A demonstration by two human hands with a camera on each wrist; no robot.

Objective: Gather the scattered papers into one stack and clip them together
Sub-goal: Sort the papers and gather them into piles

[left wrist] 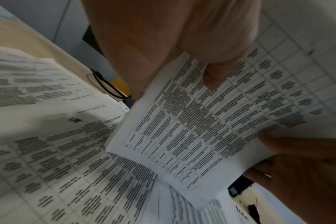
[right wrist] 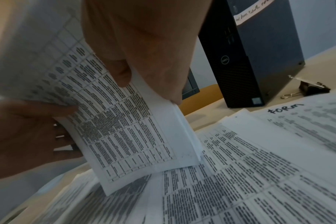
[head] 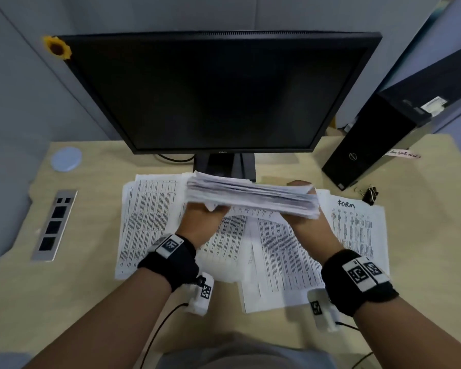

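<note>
here the left hand [head: 201, 217] and right hand [head: 308, 225] grip a thick stack of papers [head: 250, 197] by its ends, fingers curled around it, above loose printed sheets [head: 290, 251] on the desk [head: 85, 283] (binder clip [head: 370, 194] lies beside the computer tower [head: 383, 134]).

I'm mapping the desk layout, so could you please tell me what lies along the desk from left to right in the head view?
Power socket strip → round lid → monitor stand → Dell computer tower; binder clip lies before the tower.
</note>
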